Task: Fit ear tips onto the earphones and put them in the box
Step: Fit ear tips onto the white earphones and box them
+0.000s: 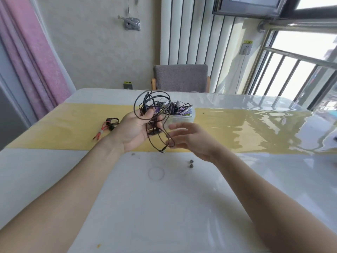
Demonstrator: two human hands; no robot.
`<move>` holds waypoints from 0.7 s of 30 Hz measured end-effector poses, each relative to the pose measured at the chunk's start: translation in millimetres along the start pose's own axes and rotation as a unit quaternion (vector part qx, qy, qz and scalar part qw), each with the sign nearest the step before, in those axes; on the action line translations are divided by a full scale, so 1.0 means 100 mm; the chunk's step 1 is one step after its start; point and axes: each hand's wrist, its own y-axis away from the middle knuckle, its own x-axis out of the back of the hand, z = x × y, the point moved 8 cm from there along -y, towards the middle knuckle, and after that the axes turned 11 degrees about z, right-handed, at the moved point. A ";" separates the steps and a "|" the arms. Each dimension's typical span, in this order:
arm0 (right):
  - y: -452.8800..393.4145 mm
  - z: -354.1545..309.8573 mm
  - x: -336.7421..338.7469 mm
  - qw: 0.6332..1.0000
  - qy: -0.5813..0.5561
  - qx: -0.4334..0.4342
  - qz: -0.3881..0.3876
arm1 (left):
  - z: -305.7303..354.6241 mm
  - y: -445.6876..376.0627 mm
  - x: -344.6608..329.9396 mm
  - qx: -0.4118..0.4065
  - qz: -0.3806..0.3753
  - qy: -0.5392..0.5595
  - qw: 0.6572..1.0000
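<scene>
Nearest on the tabletop [164, 207], two grey ear tips [191, 163] wait while the left hand [135, 131] holds up the tangled black earphones [155, 114], its grip closed on the cable, and the right hand [189, 138], fingers loose, reaches in, probably to untangle it, before the far clear box [182, 116].

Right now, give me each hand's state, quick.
Left hand: grips the tangled black earphones.
Right hand: open, blurred, holding nothing, beside the dangling cable.

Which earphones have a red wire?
The bundled earphones lying on the yellow strip, to the left of the left hand. The earphones in that hand have a black wire, and those in the clear box look purple and white.
</scene>
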 end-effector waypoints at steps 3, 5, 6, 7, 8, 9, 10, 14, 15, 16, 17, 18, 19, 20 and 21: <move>0.11 -0.06 -0.14 0.996 -0.002 0.054 -0.065 | -0.05 0.03 -0.07 -0.008 0.043 0.055 0.998; 0.14 -0.10 -0.15 0.995 -0.008 0.088 -0.040 | -0.07 0.05 -0.07 -0.023 0.078 0.077 0.994; 0.15 -0.10 -0.12 0.995 -0.020 0.095 -0.013 | -0.07 0.07 -0.07 -0.036 0.098 0.080 0.991; 0.15 -0.09 -0.10 0.994 -0.048 0.093 0.008 | -0.06 0.09 -0.05 -0.053 0.119 0.078 0.988; 0.16 -0.08 -0.10 0.993 -0.083 0.086 0.015 | -0.04 0.11 -0.04 -0.073 0.137 0.070 0.985; 0.18 -0.07 -0.13 0.991 -0.105 0.083 0.009 | -0.03 0.13 -0.04 -0.090 0.150 0.062 0.983; 0.19 -0.07 -0.15 0.991 -0.097 0.093 0.007 | -0.03 0.16 -0.06 -0.101 0.157 0.057 0.981; 0.21 -0.07 -0.15 0.976 0.034 0.182 0.112 | -0.11 0.25 -0.13 -0.100 0.136 0.042 0.985; 0.21 -0.05 -0.15 0.974 0.028 0.180 0.131 | -0.12 0.26 -0.13 -0.100 0.120 0.029 0.987; 0.21 -0.03 -0.15 0.973 0.031 0.179 0.145 | -0.12 0.26 -0.11 -0.099 0.110 0.001 0.989; 0.22 -0.01 -0.15 0.971 0.043 0.179 0.153 | -0.09 0.26 -0.07 -0.098 0.102 -0.037 0.989; 0.22 0.00 -0.15 0.969 0.061 0.183 0.156 | -0.04 0.27 -0.02 -0.094 0.106 -0.062 0.988; 0.23 0.01 -0.16 0.967 0.079 0.187 0.156 | 0.02 0.27 0.07 -0.086 0.119 -0.068 0.987; 0.25 0.01 -0.18 0.964 0.098 0.193 0.156 | 0.08 0.28 0.16 -0.074 0.133 -0.059 0.987; 0.27 -0.01 -0.21 0.960 0.116 0.204 0.155 | 0.13 0.26 0.30 -0.059 0.158 -0.047 0.984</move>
